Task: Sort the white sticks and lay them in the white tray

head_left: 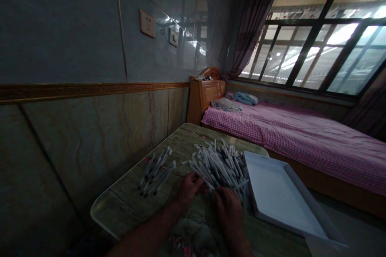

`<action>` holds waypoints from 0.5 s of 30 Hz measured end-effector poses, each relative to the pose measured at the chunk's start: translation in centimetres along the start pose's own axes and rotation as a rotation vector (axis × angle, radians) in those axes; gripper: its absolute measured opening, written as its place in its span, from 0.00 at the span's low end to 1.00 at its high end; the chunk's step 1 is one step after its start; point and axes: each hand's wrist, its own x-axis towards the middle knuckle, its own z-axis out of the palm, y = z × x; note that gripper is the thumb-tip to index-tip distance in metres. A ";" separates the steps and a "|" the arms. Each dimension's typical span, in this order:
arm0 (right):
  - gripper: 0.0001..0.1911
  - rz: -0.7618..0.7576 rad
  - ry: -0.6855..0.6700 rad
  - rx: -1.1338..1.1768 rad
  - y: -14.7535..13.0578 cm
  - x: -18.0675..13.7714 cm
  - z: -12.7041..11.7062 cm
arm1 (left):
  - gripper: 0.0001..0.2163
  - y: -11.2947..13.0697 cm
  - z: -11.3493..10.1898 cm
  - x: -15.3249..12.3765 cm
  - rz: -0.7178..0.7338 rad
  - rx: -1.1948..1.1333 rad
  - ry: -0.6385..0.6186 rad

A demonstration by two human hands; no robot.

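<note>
A heap of slim whitish pens (221,162) lies on the table in front of me. At its near edge my left hand (189,188) is closed, thumb and fingers pinching a pen (206,182). My right hand (228,205) closes its fingertips around the lower right end of the same pen; part of that end is hidden. To the left lies a smaller, looser group of pens (155,172), their dark ends pointing toward me. Dim light blurs the finer details.
A shallow white tray (280,192) rests at the table's right side, overhanging its edge. The stone-patterned table (126,196) stands near the tiled wall (90,136). Beyond it is a bed (286,136) with a pink checked cover and wooden headboard (208,92).
</note>
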 end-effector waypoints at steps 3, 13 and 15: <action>0.19 0.021 -0.003 0.001 0.0 0.1 0.0 | 0.24 0.0 0.0 0.0 0.000 -0.008 0.015; 0.18 0.035 0.006 0.012 0.0 0.2 -0.2 | 0.25 -0.1 0.0 0.1 0.008 -0.017 0.021; 0.19 0.045 0.002 0.006 0.1 0.2 -0.1 | 0.25 -0.1 -0.1 0.1 0.010 -0.023 0.025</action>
